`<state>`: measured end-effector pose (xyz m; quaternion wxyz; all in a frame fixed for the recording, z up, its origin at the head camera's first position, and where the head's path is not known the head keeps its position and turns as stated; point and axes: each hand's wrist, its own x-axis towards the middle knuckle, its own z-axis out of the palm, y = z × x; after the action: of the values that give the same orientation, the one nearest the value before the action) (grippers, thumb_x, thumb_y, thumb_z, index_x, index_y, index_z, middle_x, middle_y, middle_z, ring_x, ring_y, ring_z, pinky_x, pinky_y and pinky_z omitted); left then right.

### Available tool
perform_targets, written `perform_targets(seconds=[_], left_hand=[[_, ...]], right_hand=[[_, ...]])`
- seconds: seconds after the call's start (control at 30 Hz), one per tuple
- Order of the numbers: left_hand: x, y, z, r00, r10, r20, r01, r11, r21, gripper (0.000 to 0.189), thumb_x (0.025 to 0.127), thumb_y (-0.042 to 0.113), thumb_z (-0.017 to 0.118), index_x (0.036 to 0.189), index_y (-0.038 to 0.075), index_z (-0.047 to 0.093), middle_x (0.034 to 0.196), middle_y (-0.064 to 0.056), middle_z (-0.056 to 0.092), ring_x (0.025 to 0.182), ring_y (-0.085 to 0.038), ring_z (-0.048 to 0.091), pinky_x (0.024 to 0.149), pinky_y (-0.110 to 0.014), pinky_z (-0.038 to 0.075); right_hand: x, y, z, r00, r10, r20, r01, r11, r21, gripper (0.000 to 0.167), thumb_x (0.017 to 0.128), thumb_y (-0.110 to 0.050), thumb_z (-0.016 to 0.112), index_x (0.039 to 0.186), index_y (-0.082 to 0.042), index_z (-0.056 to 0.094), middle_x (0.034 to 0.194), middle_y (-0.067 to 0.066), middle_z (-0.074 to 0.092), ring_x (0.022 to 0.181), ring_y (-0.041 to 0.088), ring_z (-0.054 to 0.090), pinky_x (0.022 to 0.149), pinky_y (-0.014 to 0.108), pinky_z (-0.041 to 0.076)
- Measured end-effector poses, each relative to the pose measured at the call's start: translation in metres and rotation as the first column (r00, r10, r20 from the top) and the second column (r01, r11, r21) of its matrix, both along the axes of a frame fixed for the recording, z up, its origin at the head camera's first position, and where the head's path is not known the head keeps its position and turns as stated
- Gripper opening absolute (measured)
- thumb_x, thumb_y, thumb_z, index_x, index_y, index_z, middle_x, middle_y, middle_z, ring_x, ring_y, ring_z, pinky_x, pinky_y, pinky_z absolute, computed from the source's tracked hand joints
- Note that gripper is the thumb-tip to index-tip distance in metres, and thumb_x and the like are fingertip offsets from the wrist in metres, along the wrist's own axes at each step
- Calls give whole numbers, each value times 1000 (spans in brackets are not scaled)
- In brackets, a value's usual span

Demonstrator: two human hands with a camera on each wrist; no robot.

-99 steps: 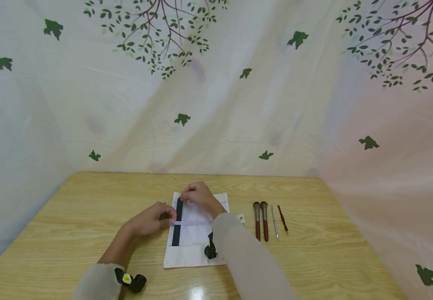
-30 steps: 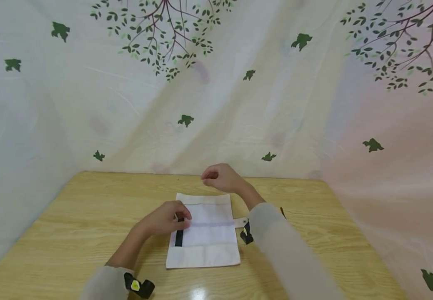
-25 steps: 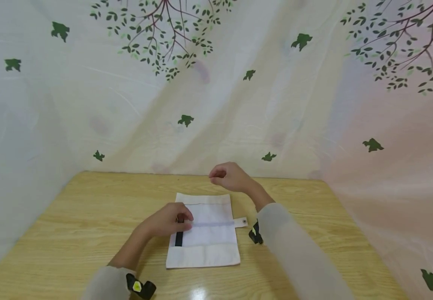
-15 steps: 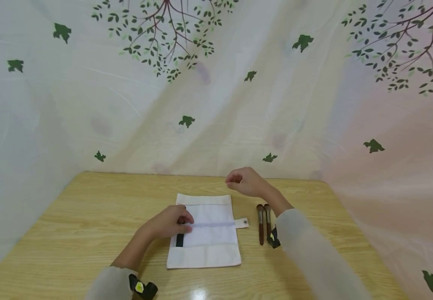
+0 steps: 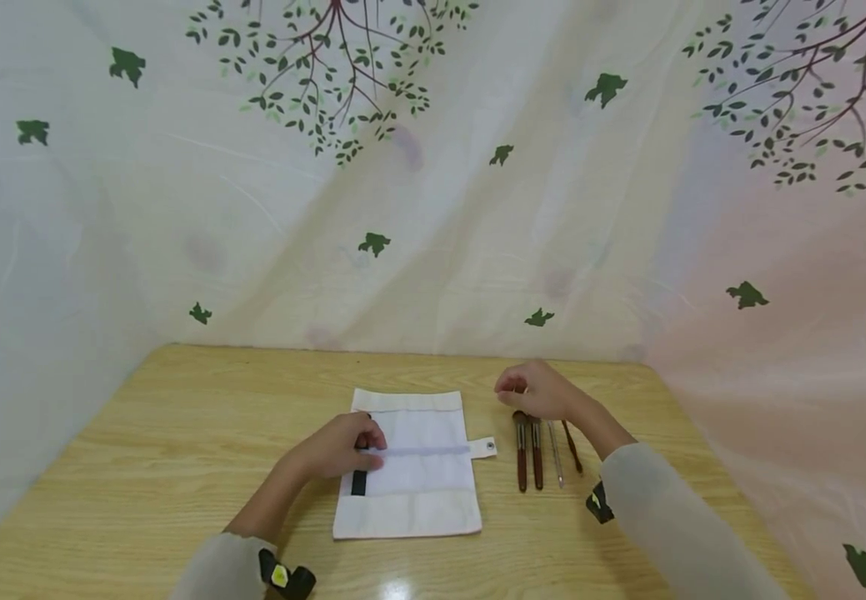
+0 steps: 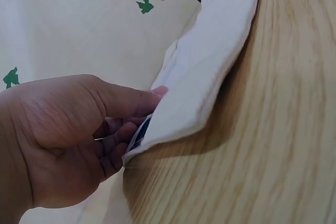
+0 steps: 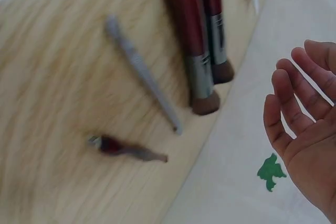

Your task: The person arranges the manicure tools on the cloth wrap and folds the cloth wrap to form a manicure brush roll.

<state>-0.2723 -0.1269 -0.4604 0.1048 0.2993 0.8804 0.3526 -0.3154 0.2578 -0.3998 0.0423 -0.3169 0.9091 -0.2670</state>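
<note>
A white cloth tool roll (image 5: 421,475) with pockets and a snap tab lies unfolded on the table. My left hand (image 5: 338,446) grips its left edge, thumb over the cloth in the left wrist view. A flat black strip (image 5: 359,482) sits in the left slot, partly covered by that hand. My right hand (image 5: 538,390), empty and with loosely bent fingers, hovers over the far ends of two makeup brushes (image 5: 521,458) with red-brown handles. Beside the brushes lie a thin silvery tool (image 7: 144,74) and a slim dark red-brown tool (image 7: 123,148).
The wooden table (image 5: 215,417) extends on both sides of the roll. Behind it hangs a pale curtain (image 5: 433,250) printed with leaves and green birds. The tab (image 5: 483,448) points from the roll toward the brushes.
My right hand has left the black strip's top end and swung right, over the roll's far side to the brushes. My left hand has shifted slightly right onto the strip and the roll's edge.
</note>
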Motion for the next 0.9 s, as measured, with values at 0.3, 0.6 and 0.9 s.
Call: perform_targets(seconds=[0.3,0.6,0.9], left_hand=[[4,2,1,1000,2,-11,-2,1000,5,13,91,8,78,97,12,67,92,4,59,85,-14,54,77,-29,48],[4,4,1,1000,-4,-9,4,1000,10,12,92,5,75,97,12,67,91,4,59,85,-15,54,76,-29,48],[4,3,1,1000,-10,6,10,1000,16,11,92,6,75,96,12,68,89,4,60,84,-16,54,74,-29,48]], right_hand=[[14,21,-16,1000,25,19,-26,996,80,16,101,-13,64,111,-2,71,89,-2,70,75,7,59,69,30,52],[28,25,-26,998,42,48,-46,995,89,15,99,-9,67,113,-4,70,92,-5,69,81,6,62,72,30,53],[34,12,-27,997,65,44,-69,993,97,18,97,-8,68,114,-2,69,93,-1,70,83,9,64,73,30,54]])
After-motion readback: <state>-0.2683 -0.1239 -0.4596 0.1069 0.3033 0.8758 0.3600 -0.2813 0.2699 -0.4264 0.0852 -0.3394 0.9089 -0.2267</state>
